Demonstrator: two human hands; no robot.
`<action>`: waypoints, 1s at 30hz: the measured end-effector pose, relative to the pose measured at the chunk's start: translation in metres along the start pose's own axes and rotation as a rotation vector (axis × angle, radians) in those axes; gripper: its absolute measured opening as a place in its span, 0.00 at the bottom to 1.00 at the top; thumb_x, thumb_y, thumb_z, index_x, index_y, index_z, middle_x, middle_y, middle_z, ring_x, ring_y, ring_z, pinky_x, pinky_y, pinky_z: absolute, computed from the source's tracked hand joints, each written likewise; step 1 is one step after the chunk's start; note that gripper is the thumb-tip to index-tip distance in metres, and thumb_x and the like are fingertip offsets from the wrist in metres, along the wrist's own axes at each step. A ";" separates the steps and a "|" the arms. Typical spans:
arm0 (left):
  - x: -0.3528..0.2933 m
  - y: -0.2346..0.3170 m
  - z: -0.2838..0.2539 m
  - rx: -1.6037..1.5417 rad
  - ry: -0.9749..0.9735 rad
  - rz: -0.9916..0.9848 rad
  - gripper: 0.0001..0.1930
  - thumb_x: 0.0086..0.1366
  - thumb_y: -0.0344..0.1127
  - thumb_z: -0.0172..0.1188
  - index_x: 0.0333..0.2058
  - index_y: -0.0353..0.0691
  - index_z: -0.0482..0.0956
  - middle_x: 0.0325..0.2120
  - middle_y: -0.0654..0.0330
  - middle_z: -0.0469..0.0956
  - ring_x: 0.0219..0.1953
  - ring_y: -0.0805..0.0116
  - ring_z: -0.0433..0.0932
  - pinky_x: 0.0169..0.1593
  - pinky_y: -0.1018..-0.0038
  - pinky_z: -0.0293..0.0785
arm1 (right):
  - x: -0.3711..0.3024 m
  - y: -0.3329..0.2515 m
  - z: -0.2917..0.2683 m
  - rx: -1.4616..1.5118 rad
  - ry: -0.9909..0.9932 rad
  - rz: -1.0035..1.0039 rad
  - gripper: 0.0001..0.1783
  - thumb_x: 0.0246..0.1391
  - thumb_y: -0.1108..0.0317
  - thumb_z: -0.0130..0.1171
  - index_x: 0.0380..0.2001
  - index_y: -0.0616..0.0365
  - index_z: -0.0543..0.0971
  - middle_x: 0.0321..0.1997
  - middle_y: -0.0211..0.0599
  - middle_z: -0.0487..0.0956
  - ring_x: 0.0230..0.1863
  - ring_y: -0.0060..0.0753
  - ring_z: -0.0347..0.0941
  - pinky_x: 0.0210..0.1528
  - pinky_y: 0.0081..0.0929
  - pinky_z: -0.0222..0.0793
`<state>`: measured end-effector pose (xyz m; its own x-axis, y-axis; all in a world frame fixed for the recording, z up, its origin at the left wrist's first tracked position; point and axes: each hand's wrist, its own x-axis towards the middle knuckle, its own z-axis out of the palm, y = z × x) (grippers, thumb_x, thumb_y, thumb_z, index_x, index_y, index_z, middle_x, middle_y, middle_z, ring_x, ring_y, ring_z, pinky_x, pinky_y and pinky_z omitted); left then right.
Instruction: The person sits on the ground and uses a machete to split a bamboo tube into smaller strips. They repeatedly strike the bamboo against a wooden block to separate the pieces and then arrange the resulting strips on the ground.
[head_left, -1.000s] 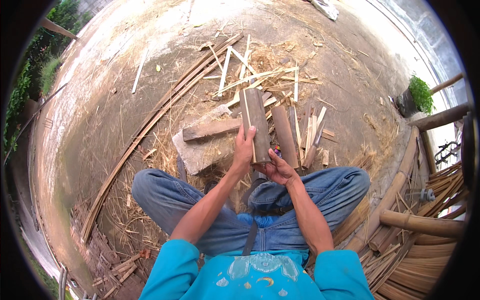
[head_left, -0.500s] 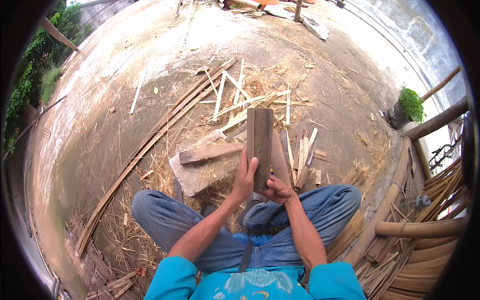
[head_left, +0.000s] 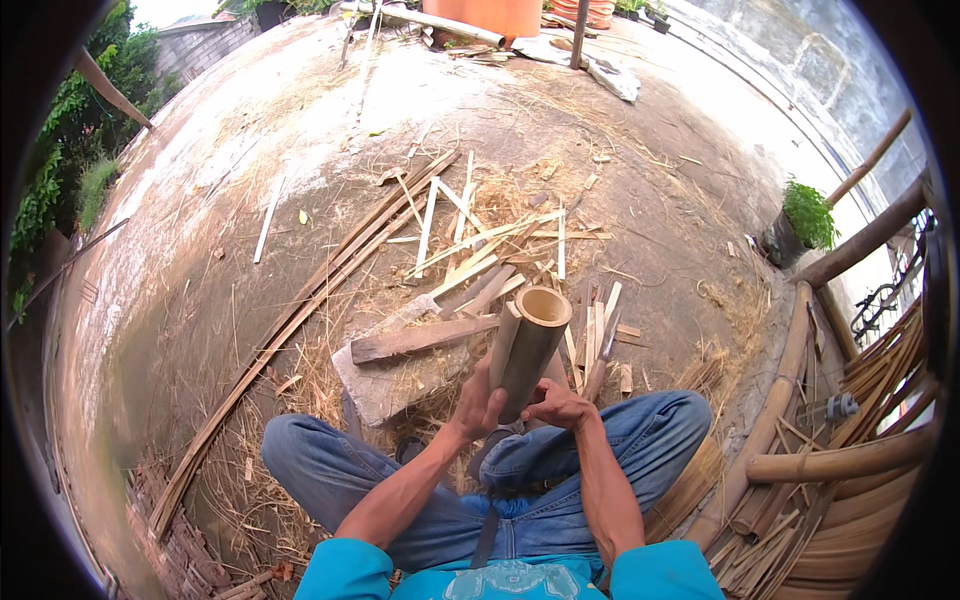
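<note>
A short, thick bamboo tube (head_left: 523, 362) stands tilted in front of me, its round hollow end facing up. My left hand (head_left: 477, 408) is wrapped round the tube's lower left side. At the lower right of the tube, my right hand (head_left: 562, 405) has its fingers curled in a pinch beside the wall. What it holds is hidden in this view. Behind the tube, a wooden bar (head_left: 410, 343) lies across a pale stone block (head_left: 372, 390).
Long bamboo strips (head_left: 290, 325) run along the ground at left. Pale slats (head_left: 480, 235) lie scattered ahead, and split pieces (head_left: 598, 345) sit to the right. Bamboo poles (head_left: 840, 457) and stacked strips border my right side. An orange container (head_left: 490, 20) stands far ahead.
The bamboo tube has tipped and come lower, so its hollow end now shows. The small dark item with a yellow band at my right fingers is no longer visible. My view has shifted slightly.
</note>
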<state>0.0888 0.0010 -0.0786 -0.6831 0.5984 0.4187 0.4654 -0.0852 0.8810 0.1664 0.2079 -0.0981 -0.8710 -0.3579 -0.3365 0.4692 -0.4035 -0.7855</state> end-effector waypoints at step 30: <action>0.029 -0.010 0.010 -0.280 0.123 -0.466 0.29 0.80 0.50 0.41 0.69 0.37 0.57 0.54 0.45 0.73 0.54 0.55 0.74 0.60 0.63 0.67 | 0.013 0.026 -0.010 0.231 0.094 0.083 0.36 0.57 0.58 0.73 0.64 0.57 0.70 0.55 0.34 0.80 0.51 0.32 0.80 0.51 0.36 0.80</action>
<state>0.0694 0.0275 -0.0776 -0.8491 0.5278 -0.0218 -0.0579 -0.0521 0.9970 0.1659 0.2005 -0.1282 -0.8328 -0.3220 -0.4503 0.5509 -0.5618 -0.6171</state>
